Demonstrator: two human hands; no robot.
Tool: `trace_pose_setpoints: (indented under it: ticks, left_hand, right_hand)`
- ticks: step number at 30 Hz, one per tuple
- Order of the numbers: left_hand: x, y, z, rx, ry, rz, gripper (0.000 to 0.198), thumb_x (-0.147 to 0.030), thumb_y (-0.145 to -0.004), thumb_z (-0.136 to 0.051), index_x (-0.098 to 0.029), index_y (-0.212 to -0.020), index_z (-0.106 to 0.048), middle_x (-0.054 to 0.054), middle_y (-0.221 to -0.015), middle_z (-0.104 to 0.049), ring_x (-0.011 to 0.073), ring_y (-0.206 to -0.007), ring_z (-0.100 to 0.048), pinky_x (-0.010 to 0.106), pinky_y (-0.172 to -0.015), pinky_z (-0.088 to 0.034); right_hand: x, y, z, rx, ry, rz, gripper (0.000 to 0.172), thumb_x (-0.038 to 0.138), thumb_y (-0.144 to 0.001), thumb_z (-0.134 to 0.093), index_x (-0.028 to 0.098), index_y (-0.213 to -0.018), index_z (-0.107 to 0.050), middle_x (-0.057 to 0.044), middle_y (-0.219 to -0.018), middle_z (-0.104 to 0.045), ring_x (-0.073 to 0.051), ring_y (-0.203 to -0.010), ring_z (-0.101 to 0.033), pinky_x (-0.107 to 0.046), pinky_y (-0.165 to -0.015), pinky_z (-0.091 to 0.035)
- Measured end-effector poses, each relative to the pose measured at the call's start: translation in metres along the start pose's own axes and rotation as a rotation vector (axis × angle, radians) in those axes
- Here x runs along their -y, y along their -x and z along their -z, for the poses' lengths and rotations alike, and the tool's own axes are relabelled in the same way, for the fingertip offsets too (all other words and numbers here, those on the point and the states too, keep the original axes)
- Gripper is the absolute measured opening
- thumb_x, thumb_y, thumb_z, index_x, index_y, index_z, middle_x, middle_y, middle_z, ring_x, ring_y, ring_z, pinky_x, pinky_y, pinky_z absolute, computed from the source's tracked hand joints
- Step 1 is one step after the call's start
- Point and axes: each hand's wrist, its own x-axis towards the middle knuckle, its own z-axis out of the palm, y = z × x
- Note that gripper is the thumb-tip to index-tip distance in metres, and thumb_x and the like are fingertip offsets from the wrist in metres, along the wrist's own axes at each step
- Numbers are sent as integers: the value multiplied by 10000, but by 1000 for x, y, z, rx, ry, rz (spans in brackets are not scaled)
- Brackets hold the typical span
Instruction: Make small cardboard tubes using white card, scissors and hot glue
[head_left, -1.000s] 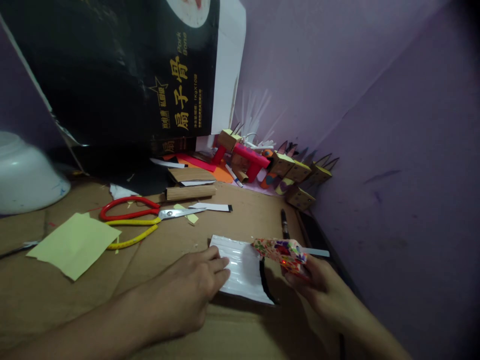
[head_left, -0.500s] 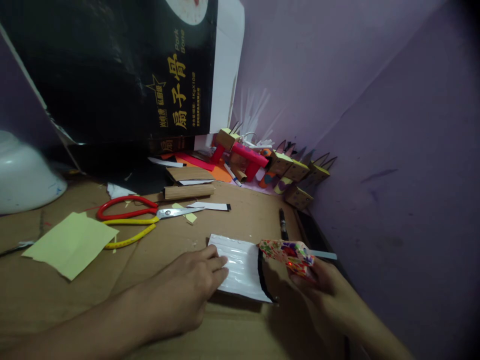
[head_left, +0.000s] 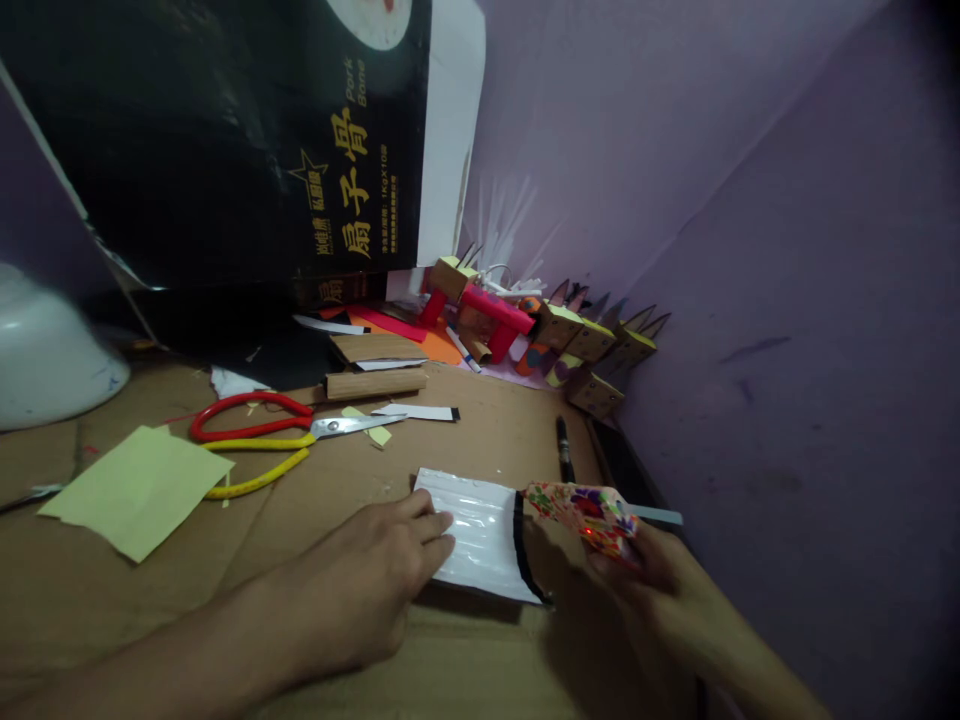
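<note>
Left hand (head_left: pixel 382 565) near centre, palm down, fingertips resting on the left part of a white corrugated sheet (head_left: pixel 480 535). Its fingers lie close together; the thumb is hidden, so whether it pinches the sheet's edge cannot be told. Sheet lies at centre on the brown cardboard (head_left: pixel 330 690) work surface, slightly bowed, glossy lines running across, black band along its right edge.

Right hand (head_left: pixel 664 570), to the right, wrapped around a floral-patterned hot-glue gun (head_left: pixel 581 512), fingers closed on the grip. Small red light lit on its side; translucent glue stick (head_left: pixel 660 515) protruding from the rear. Nozzle points left, by the sheet's far right corner; contact unclear.

Black marker (head_left: pixel 564 450) just beyond the gun. Far left of the sheet: scissors (head_left: pixel 330 427) with red and yellow handles, blades parted, near a pale yellow paper (head_left: pixel 139 492). Cardboard animal figures (head_left: pixel 585 335) stand far right, against the purple wall (head_left: pixel 795 240).
</note>
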Motion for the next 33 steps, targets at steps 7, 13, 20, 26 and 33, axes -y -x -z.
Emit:
trace_pose_setpoints:
  ticks: [7,13,20,26,33]
  left_hand:
    - [0,-1,0,6,-6,12,522,-1,-651,-463,-155,-1140,-559,85,-1198,-591,250,-1075,-488,384,-938,-429]
    - [-1,-1,1,6,-5,9,481,-8,-666,-456,-143,-1111,-577,94,-1180,-601,250,-1055,-495,383,-928,-436]
    - [-2,-2,4,20,-14,4,504,-1,-653,-445,-133,-1121,-578,101,-1191,-596,257,-1040,-504,390,-911,-454]
    - [-2,-3,3,3,-14,9,503,-3,-643,-446,-121,-1110,-592,122,-1188,-598,275,-1046,-514,422,-917,-450]
    - [-2,4,6,-57,-44,80,511,10,-616,-431,-176,-1053,-620,67,-1150,-630,246,-1001,-550,382,-836,-505]
  right_hand:
    - [-1,1,-1,-23,15,7,320,317,-743,-572,163,-1018,-622,-114,-959,-680,-263,-875,-634,-417,-809,-500]
    - [-6,4,0,-30,29,-8,297,287,-755,-554,176,-1025,-605,-110,-946,-673,-256,-852,-624,-418,-800,-494]
    - [-4,2,7,-132,-37,-5,271,323,-723,-591,187,-957,-575,-88,-890,-666,-229,-813,-621,-335,-700,-508]
    - [29,-39,3,-265,-354,-111,293,320,-664,-655,171,-905,-579,9,-579,-592,-103,-441,-486,-182,-364,-346]
    - [42,-135,-25,-302,-689,-174,180,227,-556,-735,132,-587,-585,-2,-508,-581,-102,-441,-530,-198,-424,-453]
